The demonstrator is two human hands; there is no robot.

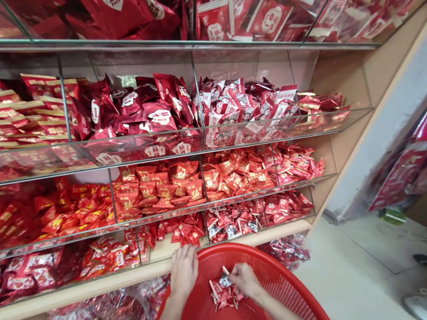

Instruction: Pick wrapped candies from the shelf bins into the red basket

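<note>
My left hand [184, 272] sits above the rim of a red plastic mesh basket [227, 254], close to the pale wooden shelf edge [166, 271], with nothing visible in it. My right hand [245, 281] is inside the basket's opening, pinching a small bunch of red and white candy packets [222, 292]. Loose red sweets in wrappers [184, 235] fill the acrylic bin just beyond my left hand. The basket's lower part is cut off by the frame's bottom edge.
Tiered acrylic display shelves [161, 189] packed with red packets fill the view ahead. Bagged sweets [287, 250] lie below the shelf. To the right are a tiled floor [353, 267], a person's shoe [424, 307] and red packaging on a far rack [404, 174].
</note>
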